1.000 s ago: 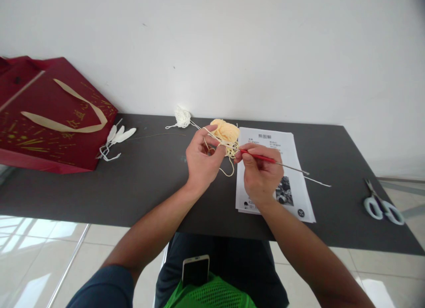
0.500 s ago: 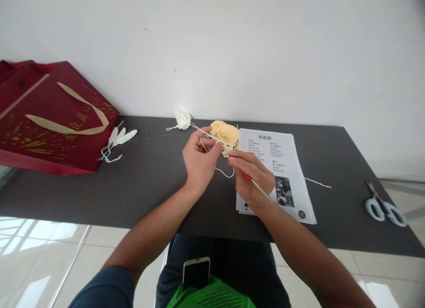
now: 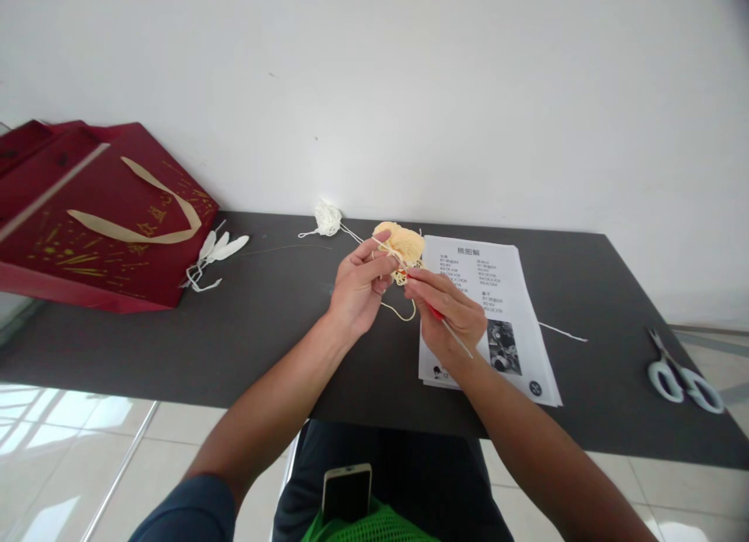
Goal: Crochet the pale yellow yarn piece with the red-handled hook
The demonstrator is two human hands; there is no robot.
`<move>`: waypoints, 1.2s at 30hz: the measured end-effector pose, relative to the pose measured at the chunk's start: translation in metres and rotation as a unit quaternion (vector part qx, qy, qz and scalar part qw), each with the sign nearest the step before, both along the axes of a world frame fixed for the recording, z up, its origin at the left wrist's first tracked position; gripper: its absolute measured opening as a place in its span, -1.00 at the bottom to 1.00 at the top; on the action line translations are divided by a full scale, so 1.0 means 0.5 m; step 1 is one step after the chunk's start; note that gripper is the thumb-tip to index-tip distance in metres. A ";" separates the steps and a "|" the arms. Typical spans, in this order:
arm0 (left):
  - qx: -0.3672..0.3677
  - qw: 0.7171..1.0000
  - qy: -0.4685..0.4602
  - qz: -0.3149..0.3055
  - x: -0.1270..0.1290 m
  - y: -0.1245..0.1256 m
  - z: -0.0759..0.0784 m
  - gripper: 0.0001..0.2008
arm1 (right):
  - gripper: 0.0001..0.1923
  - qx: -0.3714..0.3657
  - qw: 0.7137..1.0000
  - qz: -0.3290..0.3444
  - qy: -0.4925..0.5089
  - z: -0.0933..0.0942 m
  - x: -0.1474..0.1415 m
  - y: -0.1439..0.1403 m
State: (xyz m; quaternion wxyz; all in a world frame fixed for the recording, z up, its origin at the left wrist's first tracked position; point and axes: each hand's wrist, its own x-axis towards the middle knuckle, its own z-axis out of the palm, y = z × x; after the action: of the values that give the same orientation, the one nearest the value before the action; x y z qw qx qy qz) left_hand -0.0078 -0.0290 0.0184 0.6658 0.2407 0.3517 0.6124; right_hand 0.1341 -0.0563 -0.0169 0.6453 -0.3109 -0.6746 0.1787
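Left hand [image 3: 356, 288] pinches a strand of the yellow yarn [image 3: 402, 246], which lies on the dark worktop [image 3: 263, 324] beside the printed sheet [image 3: 488, 308]. Right hand [image 3: 449, 312] grips a crochet hook [image 3: 441, 321].

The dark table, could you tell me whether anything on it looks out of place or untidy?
Only slightly: the scissors lie at the far right edge of the table, and a loose white strand trails beside the printed sheet.

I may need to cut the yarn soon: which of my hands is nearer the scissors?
Right. Your right hand works a crochet hook over the printed sheet, with the scissors far off to its right at the table edge. Your left hand is farther still.
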 end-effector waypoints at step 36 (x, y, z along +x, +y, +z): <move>0.190 0.902 0.375 0.097 0.012 -0.013 -0.030 -0.46 | -0.81 -0.210 0.956 0.001 0.203 0.047 0.019 0.017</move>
State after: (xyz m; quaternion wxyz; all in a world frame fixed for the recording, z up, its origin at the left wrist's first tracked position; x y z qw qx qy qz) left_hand -0.0018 -0.0355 0.0032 0.3639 0.5389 0.4740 0.5937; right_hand 0.1434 -0.0477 0.0064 0.6889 -0.3961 -0.4766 0.3760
